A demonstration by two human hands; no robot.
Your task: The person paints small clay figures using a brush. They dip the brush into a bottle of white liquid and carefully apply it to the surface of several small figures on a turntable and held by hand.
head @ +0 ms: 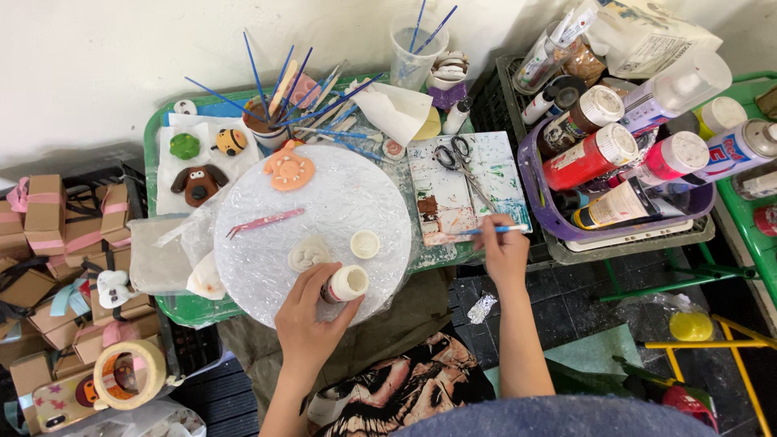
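left hand (310, 317): lower middle, fingers wrapped round a small white paint bottle (346, 284), label hidden
right hand (503, 252): fingers pinching a blue brush (490, 231) over the paint-smeared palette (465, 184)
bottle cap (365, 243): off, just above the bottle

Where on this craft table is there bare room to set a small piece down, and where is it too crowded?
Free: the round wrapped board, between the orange clay piece, pink tool and small lid. Crowded: the brush cup corner, the purple basket of paint bottles, and the paint palette tile under scissors.
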